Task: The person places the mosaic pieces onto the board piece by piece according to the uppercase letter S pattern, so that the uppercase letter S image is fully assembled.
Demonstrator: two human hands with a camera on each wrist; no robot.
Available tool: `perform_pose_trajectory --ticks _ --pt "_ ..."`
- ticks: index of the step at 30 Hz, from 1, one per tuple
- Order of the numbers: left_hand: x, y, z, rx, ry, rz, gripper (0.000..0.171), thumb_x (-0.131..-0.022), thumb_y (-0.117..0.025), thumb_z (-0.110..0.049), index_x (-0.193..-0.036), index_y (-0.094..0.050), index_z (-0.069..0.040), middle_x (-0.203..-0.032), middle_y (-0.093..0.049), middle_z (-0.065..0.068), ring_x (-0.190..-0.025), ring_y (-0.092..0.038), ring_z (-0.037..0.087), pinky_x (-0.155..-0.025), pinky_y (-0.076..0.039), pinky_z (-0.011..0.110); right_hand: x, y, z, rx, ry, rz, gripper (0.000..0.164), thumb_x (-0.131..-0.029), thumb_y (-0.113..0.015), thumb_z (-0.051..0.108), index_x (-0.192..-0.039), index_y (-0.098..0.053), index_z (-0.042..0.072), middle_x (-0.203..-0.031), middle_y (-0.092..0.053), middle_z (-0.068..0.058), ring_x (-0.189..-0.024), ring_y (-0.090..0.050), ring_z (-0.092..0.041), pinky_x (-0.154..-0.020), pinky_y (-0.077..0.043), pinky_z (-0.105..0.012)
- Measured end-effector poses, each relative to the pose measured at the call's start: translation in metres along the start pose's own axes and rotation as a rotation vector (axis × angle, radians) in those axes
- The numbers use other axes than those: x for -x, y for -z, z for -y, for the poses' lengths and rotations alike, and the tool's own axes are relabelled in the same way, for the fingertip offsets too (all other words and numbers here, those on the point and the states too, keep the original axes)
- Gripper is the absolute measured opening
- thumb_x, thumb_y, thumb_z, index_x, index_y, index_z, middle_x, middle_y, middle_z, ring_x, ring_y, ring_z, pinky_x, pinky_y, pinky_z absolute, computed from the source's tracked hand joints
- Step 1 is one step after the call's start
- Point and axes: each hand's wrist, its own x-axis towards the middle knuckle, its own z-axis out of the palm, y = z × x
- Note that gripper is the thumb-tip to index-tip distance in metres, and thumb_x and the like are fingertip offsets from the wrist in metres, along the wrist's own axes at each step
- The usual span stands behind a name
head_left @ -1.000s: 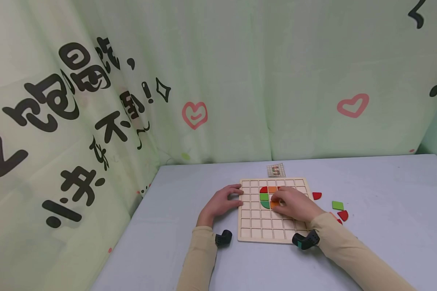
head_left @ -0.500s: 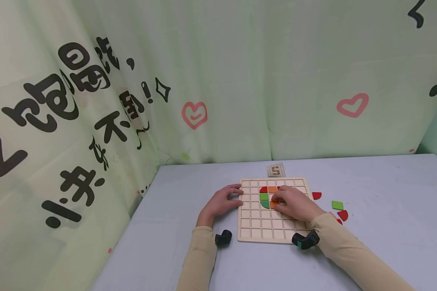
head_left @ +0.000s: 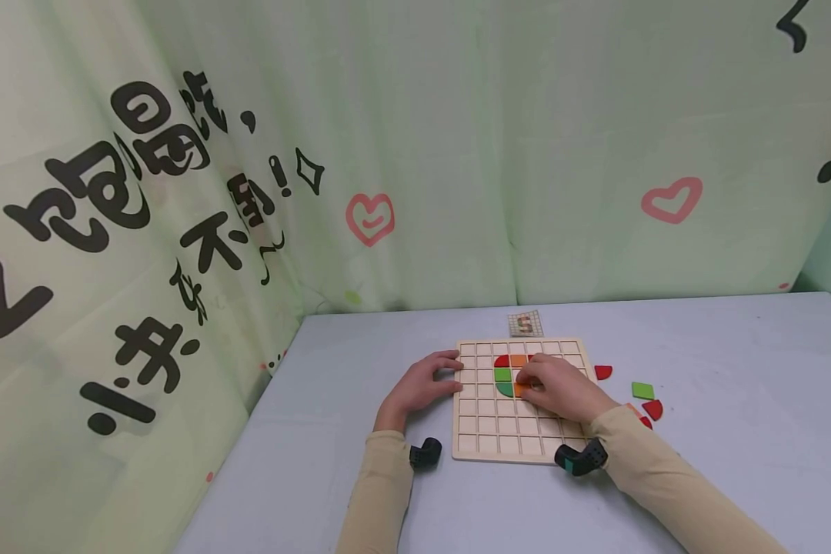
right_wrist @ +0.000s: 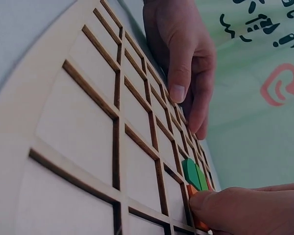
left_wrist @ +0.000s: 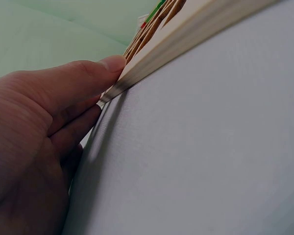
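Observation:
My left hand [head_left: 421,382] rests at the left edge of a wooden grid board [head_left: 485,445]. In the left wrist view its thumb [left_wrist: 112,63] lies on the board's rim, with relaxed fingers beside it. My right hand [head_left: 561,386] reaches over the board from the right. Its thumb and fingers pinch an orange square tile [right_wrist: 192,191] set in the grid. Left of that tile sit a dark green quarter-round tile [head_left: 504,389], a light green tile [head_left: 502,375] and a red quarter-round tile [head_left: 502,361]. Another orange tile [head_left: 518,360] is in the far row; the hand hides some cells.
Right of the board lie loose tiles: a red one [head_left: 602,372], a green one [head_left: 642,391] and another red one [head_left: 654,409], with more half hidden by the sleeve. A small pattern card [head_left: 525,323] lies behind the board. Printed curtains [head_left: 443,154] surround the table.

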Motion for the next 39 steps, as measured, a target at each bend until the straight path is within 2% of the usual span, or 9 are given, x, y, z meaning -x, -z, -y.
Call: perform_pose_trajectory --ticks 6,10,18,25,31,39 --pt "0.000 0.000 0.000 0.001 -0.012 -0.007 0.036 -0.093 -0.072 -0.024 -0.127 -0.068 -0.011 -0.153 -0.049 0.000 -0.147 -0.038 0.024 -0.122 -0.032 0.045 0.002 0.002 -0.002 -0.012 -0.010 -0.010 0.015 -0.087 -0.074 0.011 -0.101 -0.075 0.005 -0.095 -0.065 -0.004 -0.087 -0.059 -0.018 -0.082 -0.056 -0.039" --pt "0.000 0.000 -0.001 -0.002 -0.013 -0.004 0.037 -0.093 -0.072 -0.024 -0.127 -0.068 -0.011 -0.153 -0.049 -0.001 -0.147 -0.038 0.023 -0.122 -0.032 0.044 0.008 0.011 -0.009 -0.032 -0.039 -0.021 0.019 -0.089 -0.071 0.012 -0.106 -0.074 0.003 -0.102 -0.067 -0.007 -0.092 -0.062 -0.022 -0.085 -0.057 -0.043" --pt "0.000 0.000 -0.001 0.006 -0.002 -0.001 0.038 -0.093 -0.072 -0.024 -0.128 -0.068 -0.012 -0.154 -0.049 0.000 -0.148 -0.038 0.023 -0.122 -0.032 0.044 0.032 0.047 -0.026 -0.028 -0.134 -0.064 0.027 -0.092 -0.071 0.018 -0.114 -0.071 0.002 -0.109 -0.066 -0.012 -0.098 -0.061 -0.028 -0.086 -0.056 -0.050" --pt "0.000 0.000 0.000 0.006 -0.001 -0.003 0.037 -0.093 -0.072 -0.025 -0.128 -0.068 -0.012 -0.154 -0.049 0.000 -0.148 -0.037 0.024 -0.122 -0.031 0.045 0.055 0.071 -0.047 0.009 -0.165 -0.099 0.035 -0.090 -0.074 0.019 -0.119 -0.069 -0.001 -0.110 -0.066 -0.016 -0.100 -0.059 -0.032 -0.083 -0.057 -0.049" --pt "-0.001 -0.001 0.001 -0.003 0.014 0.002 0.039 -0.092 -0.073 -0.025 -0.129 -0.067 -0.012 -0.154 -0.048 -0.001 -0.148 -0.037 0.023 -0.122 -0.031 0.043 0.071 0.079 -0.061 -0.011 -0.210 -0.074 0.043 -0.090 -0.074 0.022 -0.124 -0.065 -0.004 -0.114 -0.066 -0.020 -0.102 -0.059 -0.034 -0.083 -0.057 -0.053" --pt "0.000 -0.002 0.000 0.009 0.014 -0.001 0.039 -0.092 -0.073 -0.025 -0.128 -0.068 -0.012 -0.154 -0.048 -0.001 -0.148 -0.037 0.023 -0.122 -0.031 0.044 0.077 0.077 -0.073 -0.010 -0.243 -0.054 0.046 -0.089 -0.075 0.024 -0.124 -0.064 -0.005 -0.114 -0.066 -0.022 -0.101 -0.060 -0.035 -0.083 -0.057 -0.053"
